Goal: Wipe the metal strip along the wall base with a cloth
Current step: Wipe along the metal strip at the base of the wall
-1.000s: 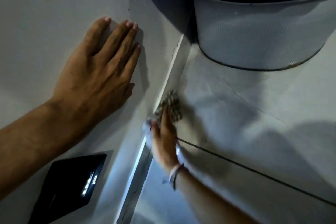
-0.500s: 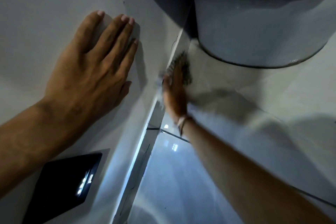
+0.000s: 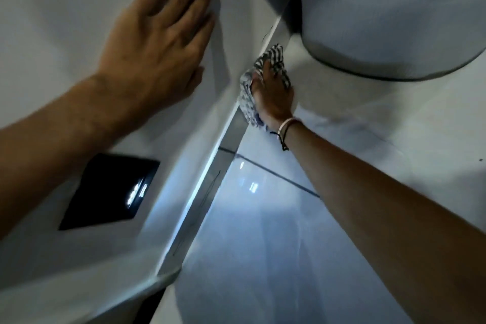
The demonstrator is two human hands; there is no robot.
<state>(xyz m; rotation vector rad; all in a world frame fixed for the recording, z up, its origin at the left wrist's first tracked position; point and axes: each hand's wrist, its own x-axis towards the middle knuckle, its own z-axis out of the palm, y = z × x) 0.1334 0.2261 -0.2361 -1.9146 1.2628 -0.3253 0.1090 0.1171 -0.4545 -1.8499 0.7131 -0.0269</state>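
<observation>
A shiny metal strip [image 3: 210, 187] runs along the base of the white wall, from the lower middle up toward the top right. My right hand [image 3: 273, 95] presses a checked grey and white cloth [image 3: 247, 97] against the strip's upper stretch, close to a round container. The cloth wraps around the fingers and trails toward the wrist, which wears a thin bracelet. My left hand [image 3: 155, 45] lies flat on the wall above the strip, fingers spread slightly, holding nothing.
A large round grey container [image 3: 389, 21] stands on the floor at the top right, close to the strip's far end. A black glossy panel [image 3: 110, 189] is set in the wall at the lower left. Glossy floor tiles [image 3: 276, 231] with a dark grout line lie to the right.
My right hand with the cloth slid up along the strip toward the container, then came back down a little. My left hand stayed flat on the wall.
</observation>
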